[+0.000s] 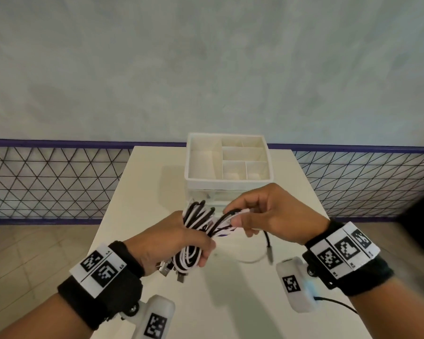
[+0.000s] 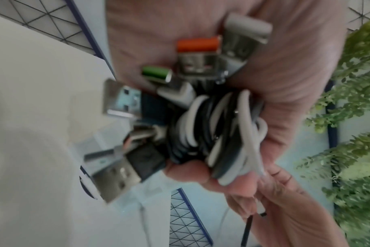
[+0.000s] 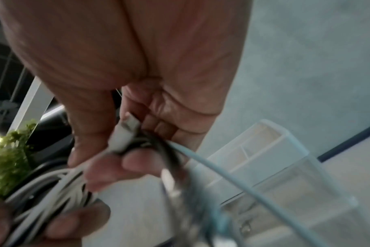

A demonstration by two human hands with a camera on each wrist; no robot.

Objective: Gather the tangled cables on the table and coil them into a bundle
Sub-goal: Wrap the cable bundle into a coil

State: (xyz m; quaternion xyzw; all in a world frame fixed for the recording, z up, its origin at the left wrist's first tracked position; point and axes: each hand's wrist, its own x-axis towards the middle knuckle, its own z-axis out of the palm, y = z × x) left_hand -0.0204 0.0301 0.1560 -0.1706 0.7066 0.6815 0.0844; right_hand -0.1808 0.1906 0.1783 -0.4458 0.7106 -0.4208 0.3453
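Cables [image 1: 195, 231] bunched in left hand [image 1: 171, 241], right hand [image 1: 267, 214] pinching strands, plugs blurred

No legible text anywhere. Left wristband [image 1: 103, 270], lower left, and right wristband [image 1: 344, 249], lower right, carry black-and-white square code tags with tiny printed characters beside them, too small to read. Cable plugs [image 2: 116, 175] unmarked.
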